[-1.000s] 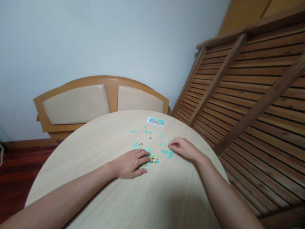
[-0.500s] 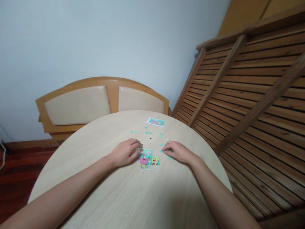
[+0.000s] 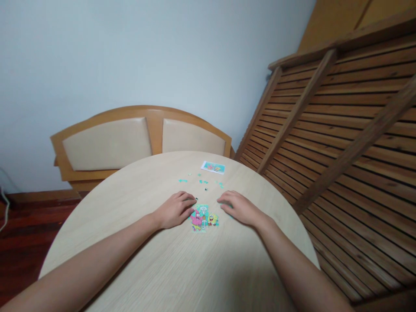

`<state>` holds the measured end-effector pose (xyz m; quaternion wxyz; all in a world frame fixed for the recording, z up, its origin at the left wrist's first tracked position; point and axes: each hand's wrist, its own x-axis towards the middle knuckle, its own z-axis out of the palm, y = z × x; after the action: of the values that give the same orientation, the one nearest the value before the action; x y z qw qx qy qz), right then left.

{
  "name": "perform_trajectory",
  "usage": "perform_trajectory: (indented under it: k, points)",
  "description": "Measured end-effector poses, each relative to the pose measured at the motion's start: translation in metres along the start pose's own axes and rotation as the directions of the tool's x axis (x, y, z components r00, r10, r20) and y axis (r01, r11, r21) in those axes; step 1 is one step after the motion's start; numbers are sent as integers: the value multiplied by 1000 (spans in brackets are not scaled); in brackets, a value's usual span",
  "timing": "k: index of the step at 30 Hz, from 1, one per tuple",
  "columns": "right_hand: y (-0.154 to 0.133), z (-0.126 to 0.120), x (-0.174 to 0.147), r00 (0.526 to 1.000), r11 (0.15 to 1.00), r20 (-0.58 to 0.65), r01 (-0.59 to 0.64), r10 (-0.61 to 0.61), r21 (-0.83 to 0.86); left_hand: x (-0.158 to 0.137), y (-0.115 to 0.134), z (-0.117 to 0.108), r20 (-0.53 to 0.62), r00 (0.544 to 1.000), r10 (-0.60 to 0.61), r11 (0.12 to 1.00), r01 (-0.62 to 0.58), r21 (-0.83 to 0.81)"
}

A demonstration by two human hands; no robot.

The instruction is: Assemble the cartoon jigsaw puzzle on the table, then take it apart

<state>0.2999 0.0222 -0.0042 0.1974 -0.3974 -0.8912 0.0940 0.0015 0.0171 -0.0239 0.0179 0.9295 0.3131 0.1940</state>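
Observation:
A partly joined jigsaw puzzle [image 3: 204, 219] with a pink starfish, a grey-green figure and a yellow sponge character lies flat on the table. At its left edge rests my left hand [image 3: 175, 211], thumb against the puzzle and fingers loosely stretched. A small dark piece [image 3: 196, 199] touches or nearly touches its fingertips. My right hand [image 3: 238, 207] lies to the puzzle's right, palm down, with thumb and fingers apart. Whatever lies under that palm is mostly hidden. Beyond the hands are loose turquoise pieces [image 3: 203, 182] and another dark piece [image 3: 206, 189].
A picture card [image 3: 213, 167] with the same characters lies toward the far side of the round wooden table [image 3: 156, 268]. Behind it stands a padded headboard [image 3: 107, 143] against the wall. A slatted wooden frame [image 3: 325, 130] leans on the right.
My right hand has shifted slightly left over the loose turquoise pieces, covering some, and its fingers have spread. My left fingers have moved slightly right, along with the dark piece near them.

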Motion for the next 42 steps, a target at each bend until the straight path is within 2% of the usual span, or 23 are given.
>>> perform_trajectory:
  k: [3, 7, 11, 15, 20, 24, 29, 36, 42]
  points:
    - [-14, 11, 5, 999, 998, -15, 52, -52, 36, 0, -1, 0, 14, 1000, 11, 1000, -11, -13]
    - [-30, 30, 11, 995, 991, 28, 89, -92, 100, 0, 1, 0, -1, 999, 40, 997, -40, -60]
    - [-31, 44, 16, 994, 995, 90, 54, -62, 88, 0, 14, -7, 12, 986, 166, 977, -163, -141]
    - [-21, 43, 15, 999, 998, 23, 42, -43, 40, -1, 28, -11, 58, 961, 269, 950, -255, -181]
    - [-8, 26, 8, 999, 1000, -50, -5, 6, 14, -1, 25, -12, 69, 975, 209, 974, -201, -108]
    - [-6, 15, 7, 998, 999, -32, -48, 48, 15, -3, 14, -8, 57, 990, 129, 990, -125, -60]
    - [-14, 9, 7, 999, 998, 36, -26, 24, 53, -6, 8, -1, 51, 997, 62, 998, -62, -11]
    - [-31, 6, 3, 987, 960, 157, -22, -23, 280, -7, 7, 0, 71, 993, 92, 996, -91, -14]
    - [-34, 6, 4, 982, 955, 184, -87, 35, 283, -6, 9, -2, 68, 992, 105, 994, -103, -37]
